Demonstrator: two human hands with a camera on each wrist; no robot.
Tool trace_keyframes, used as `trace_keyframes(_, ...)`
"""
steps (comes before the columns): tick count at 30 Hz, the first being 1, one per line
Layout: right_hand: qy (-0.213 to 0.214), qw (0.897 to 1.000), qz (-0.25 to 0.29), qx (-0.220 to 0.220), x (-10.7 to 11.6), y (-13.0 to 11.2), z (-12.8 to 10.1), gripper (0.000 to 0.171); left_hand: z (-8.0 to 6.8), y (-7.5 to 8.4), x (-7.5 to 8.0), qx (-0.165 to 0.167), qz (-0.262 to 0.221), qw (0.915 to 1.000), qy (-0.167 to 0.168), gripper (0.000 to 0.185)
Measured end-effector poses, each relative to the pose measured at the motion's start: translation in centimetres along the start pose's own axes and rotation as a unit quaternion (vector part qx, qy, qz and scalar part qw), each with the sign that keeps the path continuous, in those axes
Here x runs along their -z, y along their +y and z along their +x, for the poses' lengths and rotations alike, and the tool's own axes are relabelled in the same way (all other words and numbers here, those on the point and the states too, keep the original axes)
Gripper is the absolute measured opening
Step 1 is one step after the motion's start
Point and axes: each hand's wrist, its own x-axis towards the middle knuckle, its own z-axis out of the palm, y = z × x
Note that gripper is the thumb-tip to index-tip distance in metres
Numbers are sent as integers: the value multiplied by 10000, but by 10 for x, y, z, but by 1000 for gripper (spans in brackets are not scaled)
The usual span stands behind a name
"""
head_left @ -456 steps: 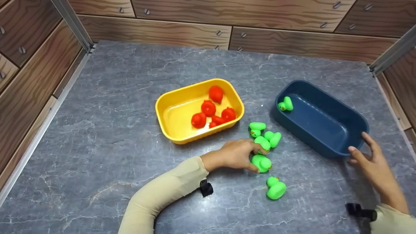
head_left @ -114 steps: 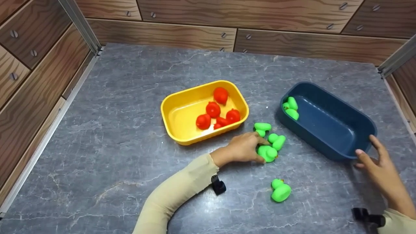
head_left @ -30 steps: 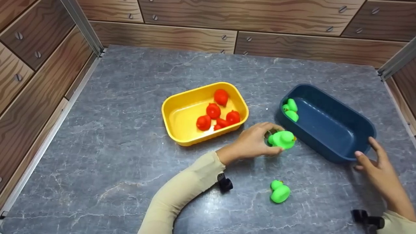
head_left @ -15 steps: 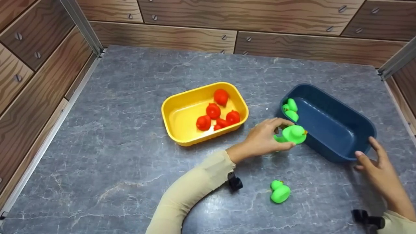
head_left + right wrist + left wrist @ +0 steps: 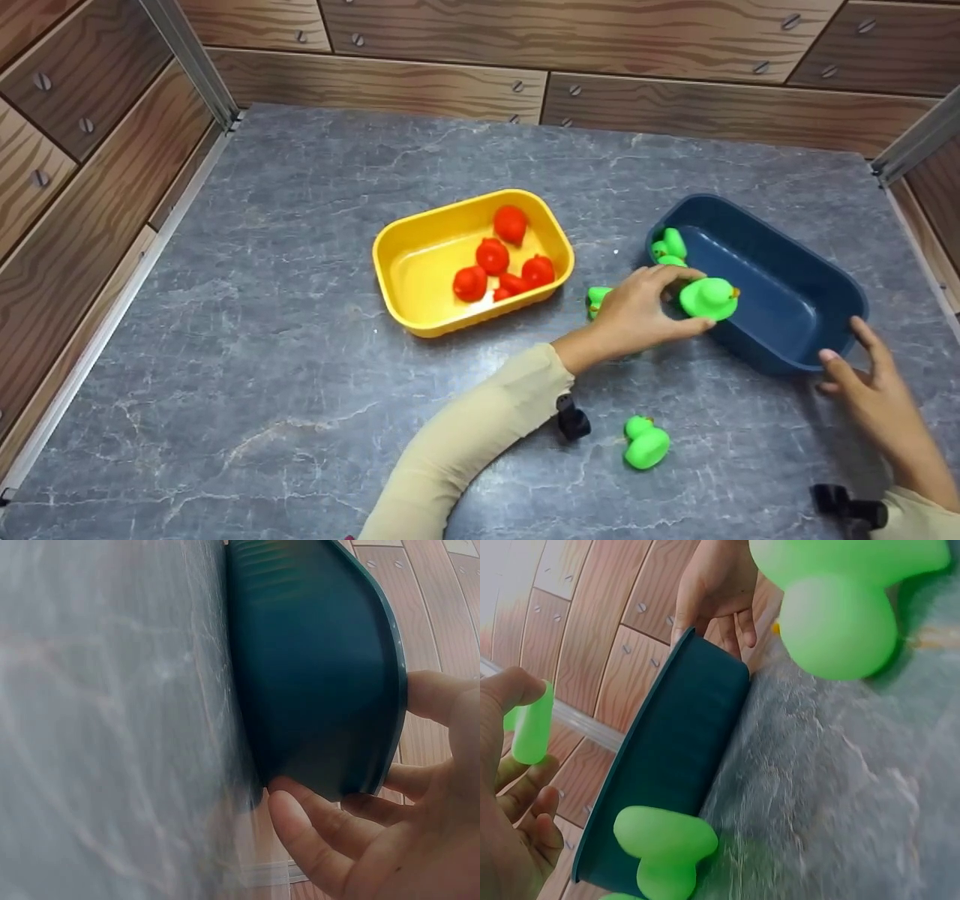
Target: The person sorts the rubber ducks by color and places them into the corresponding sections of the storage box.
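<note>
**Mia:** How far along is the sorting?

**Ben:** The red ducks (image 5: 495,264) all sit in the yellow tub (image 5: 390,255), far off to the left of the left hand (image 5: 637,315). Two small green ducks (image 5: 670,247) already lie in the blue tub (image 5: 787,360), just past the fingers of that hand. So that part looks done.

**Mia:** And what is left?

**Ben:** One green duck on the tabletop (image 5: 645,442) lies below the left hand, a bit toward the person. Another green duck (image 5: 598,296) peeks out from behind the left hand. More may hide under the hand; that cannot be seen. It looks like more than half the ducks are sorted.

**Mia:** What is the left hand doing?

**Ben:** Its thumb and fingers are curled around a held green duck (image 5: 709,298). The duck is up in the air, right over the near rim of the blue tub. It has not been let go.

**Mia:** And the right hand (image 5: 862,379)?

**Ben:** It rests at the near end of the blue tub. The wrist camera shows the fingers (image 5: 315,840) spread and only a little bent, touching the tub's outer wall. They steady it but do not squeeze it.

**Mia:** Where is the tabletop (image 5: 300,187) in all this?

**Ben:** Under everything. Both tubs stand on it.
</note>
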Motion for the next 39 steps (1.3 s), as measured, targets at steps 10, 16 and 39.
trace_keyframes(10, -50, 9998, 184, -11, 3, -2, 2, 73, 16, 7, -11, 194, -95, 9997, 152, 53)
trace_keyframes(16, -17, 9999, 99, -58, 2, -3, 2, 73, 24, 10, -16, 210, -106, 9996, 158, 53)
trace_keyframes(39, 72, 10000, 3, 62, 0, 4, 2, 74, 36, 11, -34, 789, 766, 9936, 243, 56)
